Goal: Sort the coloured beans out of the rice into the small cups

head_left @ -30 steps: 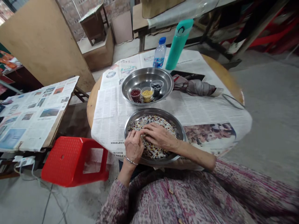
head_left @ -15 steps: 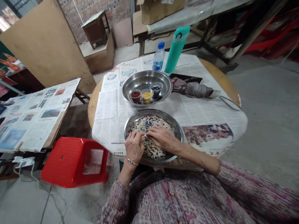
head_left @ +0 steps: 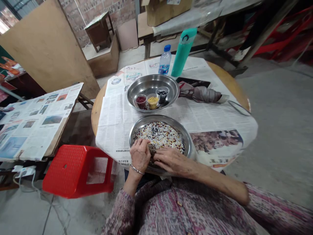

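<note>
A steel pan (head_left: 188, 140) full of mixed beans (head_left: 161, 135) sits at the near edge of the round table. My left hand (head_left: 140, 154) rests on the pan's near left side, its fingers curled in a pinch over the beans. Flat on the beans at the near side lies my right hand (head_left: 172, 160), fingers stretched toward the left hand. Behind stands a second steel pan (head_left: 171, 85) holding three small cups: red beans (head_left: 141, 99), yellow beans (head_left: 153, 100) and black beans (head_left: 162, 94).
Newspaper (head_left: 114, 114) covers the table. A water bottle (head_left: 164, 60) and a teal flask (head_left: 181, 52) stand at the far side, a folded umbrella (head_left: 202, 94) to the right. A red plastic stool (head_left: 75, 169) and another newspaper-covered table (head_left: 31, 117) are at the left.
My right hand has slid back toward me across the beans, uncovering the middle of the pan. The left hand has stayed at the pan's near left.
</note>
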Motion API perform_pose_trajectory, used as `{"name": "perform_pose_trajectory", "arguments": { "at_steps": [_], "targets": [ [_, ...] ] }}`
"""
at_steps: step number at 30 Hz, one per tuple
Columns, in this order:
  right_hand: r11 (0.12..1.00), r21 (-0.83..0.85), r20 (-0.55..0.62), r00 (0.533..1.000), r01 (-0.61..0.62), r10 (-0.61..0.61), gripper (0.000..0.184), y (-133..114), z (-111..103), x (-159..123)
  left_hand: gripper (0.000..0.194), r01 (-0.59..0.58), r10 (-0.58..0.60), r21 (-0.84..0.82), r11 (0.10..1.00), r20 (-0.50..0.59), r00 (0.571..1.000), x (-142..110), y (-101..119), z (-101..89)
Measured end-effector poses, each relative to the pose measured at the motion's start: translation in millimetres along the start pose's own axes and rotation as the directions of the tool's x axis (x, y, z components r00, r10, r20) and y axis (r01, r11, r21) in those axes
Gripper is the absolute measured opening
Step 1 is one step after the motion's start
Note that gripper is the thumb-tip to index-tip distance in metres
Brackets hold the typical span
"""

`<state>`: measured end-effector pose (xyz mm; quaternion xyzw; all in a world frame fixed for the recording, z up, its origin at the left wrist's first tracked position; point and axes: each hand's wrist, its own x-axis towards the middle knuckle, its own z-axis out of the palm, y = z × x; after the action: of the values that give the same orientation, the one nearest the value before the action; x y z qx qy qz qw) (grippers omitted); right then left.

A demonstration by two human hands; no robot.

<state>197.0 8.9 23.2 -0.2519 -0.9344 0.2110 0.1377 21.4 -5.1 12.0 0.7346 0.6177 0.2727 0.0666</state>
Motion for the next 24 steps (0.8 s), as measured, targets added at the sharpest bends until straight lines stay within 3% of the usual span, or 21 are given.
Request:
{"name": "perform_pose_trajectory", "arguments": {
  "at_steps": [24],
  "targets": [
    [0.991, 0.113, 0.016, 0.997, -0.074, 0.073, 0.021, -4, 20, -7, 0.021, 0.018, -0.018, 0.011, 1.000, -0.017, 1.000, -3, 0, 1.9]
  ]
}}
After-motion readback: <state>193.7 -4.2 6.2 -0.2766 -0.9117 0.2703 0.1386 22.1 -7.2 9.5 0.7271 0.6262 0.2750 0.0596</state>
